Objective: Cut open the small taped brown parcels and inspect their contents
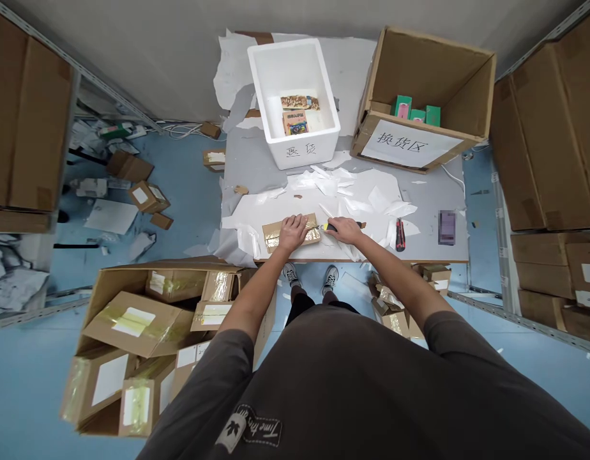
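Note:
A small taped cardboard box [272,235] lies near the front edge of the table. My left hand [294,232] rests on top of it, fingers lying over the lid and pressing it down. In my right hand [343,230] is a yellow and black utility knife [330,227], gripped with the fingers wrapped round it. Its blade points left and meets the box's right end. A red and black tool [400,235], perhaps another cutter, lies to the right of that hand.
A white foam box [304,150] and a large open carton [426,160] with green boxes stand at the table's back. Torn paper [328,184] litters the table [429,198]. A big carton [96,319] full of parcels sits at lower left. Shelves flank both sides.

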### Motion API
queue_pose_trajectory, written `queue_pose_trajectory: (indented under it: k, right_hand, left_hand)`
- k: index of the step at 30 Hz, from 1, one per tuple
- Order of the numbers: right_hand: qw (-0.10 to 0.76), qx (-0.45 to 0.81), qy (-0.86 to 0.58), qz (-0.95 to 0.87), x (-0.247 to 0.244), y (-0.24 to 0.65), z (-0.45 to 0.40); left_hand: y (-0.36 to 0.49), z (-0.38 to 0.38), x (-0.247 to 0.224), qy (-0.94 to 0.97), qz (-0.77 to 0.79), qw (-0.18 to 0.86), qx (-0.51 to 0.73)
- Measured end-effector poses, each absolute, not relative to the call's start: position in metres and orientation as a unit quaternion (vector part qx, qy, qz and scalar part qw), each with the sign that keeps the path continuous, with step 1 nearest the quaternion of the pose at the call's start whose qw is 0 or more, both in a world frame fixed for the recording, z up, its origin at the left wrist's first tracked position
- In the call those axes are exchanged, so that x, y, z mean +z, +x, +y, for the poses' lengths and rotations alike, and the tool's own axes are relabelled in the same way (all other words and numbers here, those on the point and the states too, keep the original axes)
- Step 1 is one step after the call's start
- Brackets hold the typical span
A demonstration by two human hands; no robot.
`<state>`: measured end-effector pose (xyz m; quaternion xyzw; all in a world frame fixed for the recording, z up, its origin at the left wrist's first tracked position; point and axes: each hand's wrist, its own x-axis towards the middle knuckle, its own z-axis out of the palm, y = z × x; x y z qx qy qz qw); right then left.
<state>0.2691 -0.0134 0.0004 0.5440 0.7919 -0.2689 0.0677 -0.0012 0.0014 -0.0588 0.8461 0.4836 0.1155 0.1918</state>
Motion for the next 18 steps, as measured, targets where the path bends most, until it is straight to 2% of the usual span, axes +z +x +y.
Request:
queue_pose_trajectory:
  k: [9,18]
  right_hand:
    - [0.067,-0.232,0.531,0.812,0.0013,0.2678,-0.0151]
    - [0.067,-0.211,0.535,0.815,-0.0034,0.2599,-0.0148]
  left_hand:
    - [-0.0004,-0.0001,-0.059,0.847,0.488,0.181,0.111]
    - [0.0007,-0.0021,-0.0552,0.831,0.496,0.212,0.138]
